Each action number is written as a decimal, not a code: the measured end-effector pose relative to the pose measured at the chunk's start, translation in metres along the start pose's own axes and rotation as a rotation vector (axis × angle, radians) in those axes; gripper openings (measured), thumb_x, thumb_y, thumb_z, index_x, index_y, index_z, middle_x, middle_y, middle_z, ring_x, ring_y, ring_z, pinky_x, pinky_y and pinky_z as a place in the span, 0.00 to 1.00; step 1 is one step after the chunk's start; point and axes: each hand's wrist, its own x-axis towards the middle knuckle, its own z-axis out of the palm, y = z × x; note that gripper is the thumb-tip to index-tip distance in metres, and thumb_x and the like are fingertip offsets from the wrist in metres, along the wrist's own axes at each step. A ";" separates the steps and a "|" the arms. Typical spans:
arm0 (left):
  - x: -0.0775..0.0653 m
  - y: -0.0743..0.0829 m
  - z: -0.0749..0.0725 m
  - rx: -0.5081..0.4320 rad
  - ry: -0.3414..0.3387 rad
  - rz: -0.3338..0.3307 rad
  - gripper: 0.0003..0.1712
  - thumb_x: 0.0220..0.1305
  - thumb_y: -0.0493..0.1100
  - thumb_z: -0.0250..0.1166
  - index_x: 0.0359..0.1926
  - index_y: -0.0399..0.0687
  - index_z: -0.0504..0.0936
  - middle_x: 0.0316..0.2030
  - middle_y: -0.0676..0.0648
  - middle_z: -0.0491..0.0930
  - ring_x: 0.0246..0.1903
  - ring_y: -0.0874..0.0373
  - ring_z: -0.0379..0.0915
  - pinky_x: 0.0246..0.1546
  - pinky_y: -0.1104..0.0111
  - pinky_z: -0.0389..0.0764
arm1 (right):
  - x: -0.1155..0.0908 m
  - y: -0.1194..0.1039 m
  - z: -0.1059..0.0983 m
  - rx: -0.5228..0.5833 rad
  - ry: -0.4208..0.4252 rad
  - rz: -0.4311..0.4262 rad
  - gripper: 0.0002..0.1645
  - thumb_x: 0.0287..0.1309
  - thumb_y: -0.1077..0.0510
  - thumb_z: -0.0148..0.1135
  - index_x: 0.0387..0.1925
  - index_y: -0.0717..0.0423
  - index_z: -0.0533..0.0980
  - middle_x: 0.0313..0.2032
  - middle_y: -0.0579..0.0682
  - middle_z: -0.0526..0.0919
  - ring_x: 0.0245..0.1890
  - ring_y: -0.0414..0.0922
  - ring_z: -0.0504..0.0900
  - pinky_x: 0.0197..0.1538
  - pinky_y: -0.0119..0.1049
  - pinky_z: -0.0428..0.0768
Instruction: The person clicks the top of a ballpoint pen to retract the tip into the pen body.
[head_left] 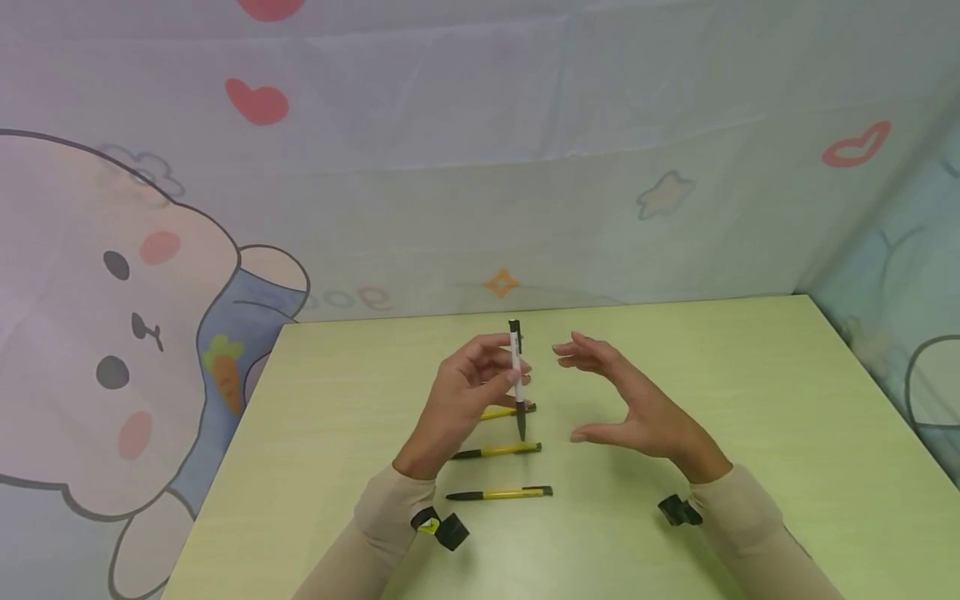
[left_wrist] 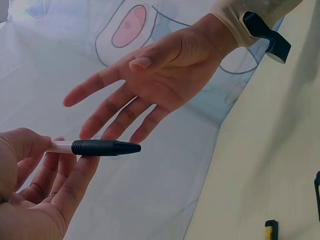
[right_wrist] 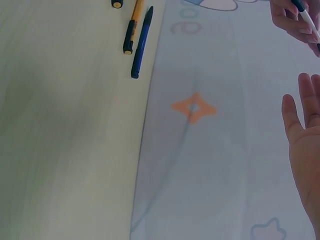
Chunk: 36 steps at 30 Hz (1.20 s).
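Note:
My left hand [head_left: 459, 396] pinches a white pen [head_left: 515, 352] between thumb and fingers above the table. The pen stands nearly upright in the head view, its dark clip end up and its dark tip down. In the left wrist view the pen's black grip [left_wrist: 102, 147] juts past the fingertips. Facing it from the right, my right hand [head_left: 643, 408] is held in the air with fingers extended and thumb apart, touching nothing. Two yellow pens with dark ends, a nearer one [head_left: 510, 493] and a middle one [head_left: 502, 451], lie below the left hand.
Another yellow pen [head_left: 498, 413] lies farther back, partly hidden by the left hand. Beside it in the right wrist view is a blue pen [right_wrist: 142, 45]. The pale green table [head_left: 750, 375] ends at a printed cloth backdrop [head_left: 465, 225] behind.

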 end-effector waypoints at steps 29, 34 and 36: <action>0.010 -0.011 -0.037 0.066 0.051 -0.038 0.23 0.73 0.34 0.60 0.67 0.45 0.73 0.53 0.36 0.75 0.52 0.38 0.79 0.44 0.58 0.87 | -0.030 0.001 -0.011 -0.049 0.030 -0.050 0.44 0.44 0.75 0.76 0.65 0.69 0.70 0.61 0.56 0.78 0.60 0.49 0.77 0.68 0.31 0.70; 0.014 -0.016 -0.047 0.116 0.063 -0.051 0.23 0.73 0.34 0.60 0.67 0.46 0.73 0.53 0.36 0.76 0.52 0.40 0.80 0.43 0.58 0.87 | -0.035 0.003 -0.013 -0.038 0.030 -0.049 0.46 0.43 0.77 0.75 0.67 0.69 0.68 0.60 0.58 0.79 0.60 0.49 0.77 0.68 0.31 0.70; 0.016 -0.018 -0.050 0.147 0.072 -0.053 0.23 0.73 0.35 0.60 0.67 0.47 0.74 0.52 0.38 0.77 0.51 0.41 0.81 0.43 0.59 0.87 | -0.037 0.004 -0.015 -0.035 0.031 -0.041 0.47 0.44 0.77 0.75 0.68 0.68 0.67 0.60 0.59 0.78 0.60 0.49 0.77 0.68 0.31 0.70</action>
